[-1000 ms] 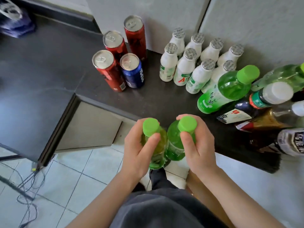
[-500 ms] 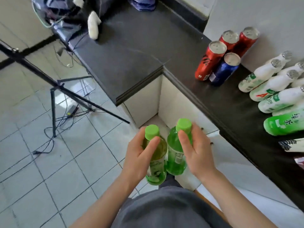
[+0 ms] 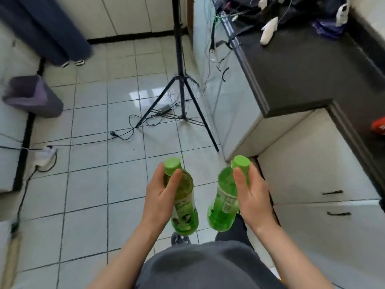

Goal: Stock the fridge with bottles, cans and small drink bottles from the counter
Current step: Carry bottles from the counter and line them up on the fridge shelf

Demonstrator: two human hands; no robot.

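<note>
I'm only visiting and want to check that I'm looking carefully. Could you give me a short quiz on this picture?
1. True or false: the left hand grips the left bottle and the right hand grips the right bottle, both green-capped.
2. What stands on the tiled floor ahead of the hands? A) a black tripod B) a ladder C) a chair
3. Fill in: the purple bin is on the person's ____ side.

Key: 1 true; 2 A; 3 left.
</note>
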